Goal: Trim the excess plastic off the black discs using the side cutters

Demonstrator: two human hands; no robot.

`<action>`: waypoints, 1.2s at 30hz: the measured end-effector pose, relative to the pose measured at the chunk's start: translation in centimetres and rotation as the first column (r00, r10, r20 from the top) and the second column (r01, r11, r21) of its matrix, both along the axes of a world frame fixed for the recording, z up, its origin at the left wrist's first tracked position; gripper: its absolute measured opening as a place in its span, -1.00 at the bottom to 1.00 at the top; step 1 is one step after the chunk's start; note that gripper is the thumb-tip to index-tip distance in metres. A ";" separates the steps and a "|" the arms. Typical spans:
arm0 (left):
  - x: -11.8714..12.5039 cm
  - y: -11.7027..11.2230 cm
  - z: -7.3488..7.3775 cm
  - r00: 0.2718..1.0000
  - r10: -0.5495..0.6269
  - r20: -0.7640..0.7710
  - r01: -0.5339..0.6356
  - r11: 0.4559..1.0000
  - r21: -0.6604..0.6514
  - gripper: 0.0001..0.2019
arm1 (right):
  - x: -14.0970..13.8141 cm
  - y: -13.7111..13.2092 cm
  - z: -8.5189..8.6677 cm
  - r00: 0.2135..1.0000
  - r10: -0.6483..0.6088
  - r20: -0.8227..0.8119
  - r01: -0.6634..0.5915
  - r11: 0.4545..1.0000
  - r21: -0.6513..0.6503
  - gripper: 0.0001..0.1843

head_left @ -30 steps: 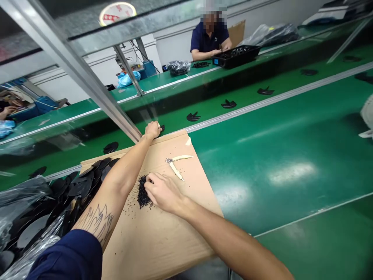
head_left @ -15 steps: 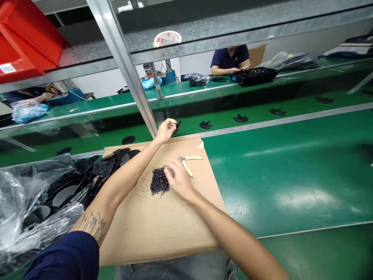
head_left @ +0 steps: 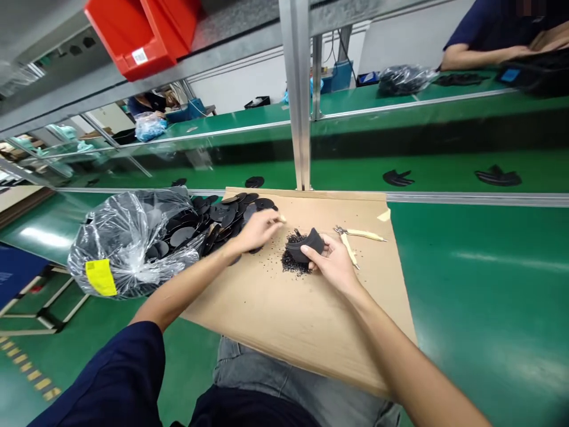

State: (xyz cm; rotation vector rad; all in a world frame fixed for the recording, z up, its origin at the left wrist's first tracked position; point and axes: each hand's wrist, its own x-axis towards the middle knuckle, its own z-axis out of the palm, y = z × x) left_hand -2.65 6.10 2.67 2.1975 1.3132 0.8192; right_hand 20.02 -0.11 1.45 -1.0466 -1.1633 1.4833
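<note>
Right hand (head_left: 334, 262) is clamping thumb and fingers on a curved matte-black plastic-looking piece (head_left: 312, 244) over a loose black granule pile (head_left: 294, 263); probably light and stiff, so I'd be pinching its broad end. Left hand (head_left: 258, 230) is hovering farther left, fingers curling, can't tell if they're meeting

Light glares on the glossy green surface (head_left: 480, 267), beyond which a metal post (head_left: 299, 95) rises past a grey shelf (head_left: 240, 22) bearing a red bin (head_left: 142, 35), while a second surface (head_left: 235, 123) runs before the pale wall (head_left: 246, 74) and a yellow-and-dark stripe (head_left: 33, 375) marks the green floor (head_left: 106, 326) at lower left.
</note>
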 end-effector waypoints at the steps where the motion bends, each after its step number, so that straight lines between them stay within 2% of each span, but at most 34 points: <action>1: -1.0 1.2 0.6 0.988 0.083 -0.132 -0.075 0.995 0.068 -0.88 | 0.0 0.0 0.1 1.000 -0.027 0.004 0.027 1.000 0.006 -0.41; 2: -1.9 2.5 1.1 0.957 0.166 -0.237 -0.144 0.984 0.109 -0.89 | 0.0 0.0 0.2 0.999 -0.051 0.007 0.051 0.999 0.011 -0.42; 4: -3.0 4.7 1.7 0.905 0.264 -0.334 -0.234 0.964 0.127 -0.91 | 0.1 0.1 0.4 0.995 -0.096 0.012 0.096 0.995 0.009 -0.42; 7: -3.4 6.5 1.8 0.896 0.284 -0.341 -0.270 0.959 0.089 -0.89 | 0.3 0.3 0.4 0.991 -0.131 0.019 0.131 0.991 -0.011 -0.43; 9: -3.1 6.4 1.8 0.902 0.277 -0.331 -0.266 0.961 0.078 -0.85 | 0.4 0.3 0.4 0.989 -0.144 0.013 0.145 0.989 -0.020 -0.44; 12: -2.2 4.0 1.9 0.955 0.231 -0.186 -0.214 0.971 0.106 -0.81 | 0.5 0.1 0.5 0.993 -0.119 -0.022 0.119 0.993 -0.010 -0.46; 14: -1.1 1.3 1.7 0.991 0.125 0.047 -0.130 0.983 0.129 -0.80 | 0.6 -0.2 0.7 0.997 -0.033 -0.074 0.033 0.999 -0.002 -0.49; 15: -0.4 -0.2 1.4 0.985 0.060 0.161 -0.081 0.989 0.124 -0.79 | 0.5 -0.4 0.9 0.994 0.024 -0.108 -0.024 1.000 0.000 -0.52; 19: 2.2 -5.2 -0.2 0.882 -0.126 0.454 0.141 0.990 -0.001 -0.68 | 0.2 -1.1 1.5 0.951 0.192 -0.243 -0.201 0.980 -0.012 -0.58; 22: 3.3 -7.0 -1.6 0.801 -0.204 0.563 0.269 0.962 -0.034 -0.58 | 0.1 -1.2 1.4 0.934 0.228 -0.276 -0.247 0.968 -0.037 -0.59; 24: 3.5 -7.4 -2.4 0.782 -0.239 0.576 0.297 0.955 -0.008 -0.52 | 0.1 -1.2 1.2 0.938 0.235 -0.254 -0.255 0.966 -0.046 -0.59; 26: 3.7 -7.5 -3.0 0.787 -0.222 0.576 0.255 0.967 0.024 -0.56 | 0.1 -1.2 0.9 0.948 0.238 -0.213 -0.253 0.966 -0.050 -0.59; 29: 3.5 -7.0 -3.6 0.801 -0.106 0.589 0.124 0.992 0.011 -0.70 | -0.1 -1.2 0.7 0.967 0.218 -0.130 -0.227 0.972 -0.060 -0.55; 33: 2.3 -5.8 -3.4 0.759 0.117 0.640 -0.107 0.993 -0.055 -0.64 | -0.4 -1.3 0.8 0.997 0.076 0.004 -0.076 0.995 -0.065 -0.48; 36: 1.7 -5.5 -3.0 0.742 0.121 0.659 -0.136 0.990 -0.029 -0.58 | -0.4 -1.2 0.7 0.996 -0.029 0.089 0.034 0.998 -0.057 -0.43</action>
